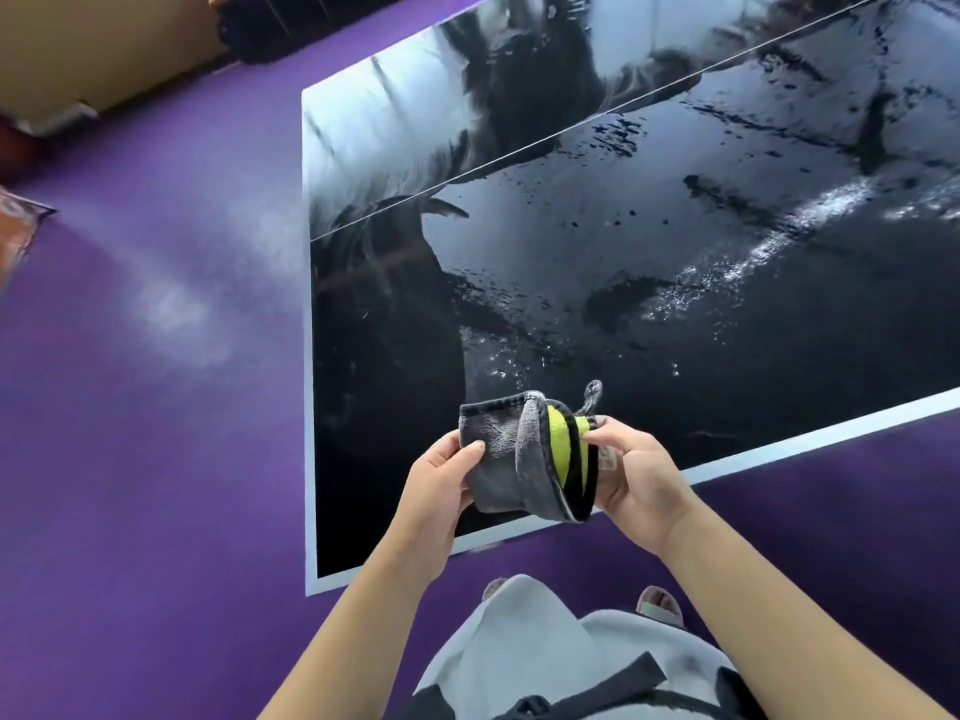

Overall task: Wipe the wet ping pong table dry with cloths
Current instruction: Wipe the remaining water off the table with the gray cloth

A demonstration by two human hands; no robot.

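Observation:
A dark ping pong table (649,304) with white edge lines fills the upper right; water drops and wet streaks glisten across it. Above its near corner I hold a folded grey cloth (498,459) with dark trim and a yellow-green inner layer. My left hand (441,480) grips the cloth's left side, thumb on top. On the cloth's right edge, by a small label, my right hand (628,475) pinches it. The cloth hangs in the air, clear of the table.
Purple floor (156,459) surrounds the table on the left and front. A tan wall or board (104,44) stands at the far left, with a dark object beside it. My light grey clothing and sandalled feet show at the bottom.

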